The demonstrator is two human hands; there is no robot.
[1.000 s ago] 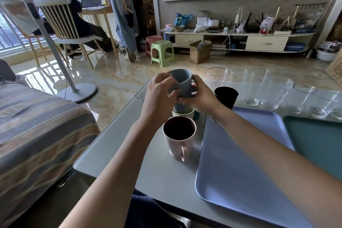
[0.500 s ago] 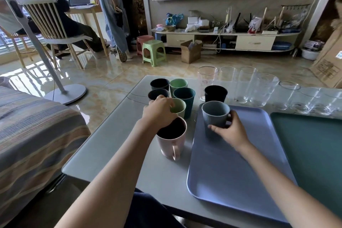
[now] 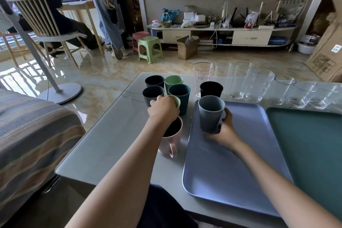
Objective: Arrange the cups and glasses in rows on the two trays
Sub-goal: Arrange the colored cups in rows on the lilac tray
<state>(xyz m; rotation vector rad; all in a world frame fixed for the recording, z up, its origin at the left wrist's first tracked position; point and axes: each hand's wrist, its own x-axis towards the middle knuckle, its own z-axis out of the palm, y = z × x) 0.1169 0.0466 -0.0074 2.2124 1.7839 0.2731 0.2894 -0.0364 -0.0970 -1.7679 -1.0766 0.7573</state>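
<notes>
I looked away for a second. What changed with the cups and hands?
The grey-blue cup went from mid-air in both hands down onto the lavender tray, right hand still gripping it. The left hand let go and took a pale green cup. The rest stayed.

Both forearms bare, extended forward from the lower edge of view. Left hand point(image 3: 162, 106) palm down, fingers curled over a rim — knuckles up, wrist level. Right hand point(image 3: 224, 131) lower, thumb on the near side of its grip and fingers wrapped behind — wrist bent slightly inward, forearm angled from lower right.
</notes>
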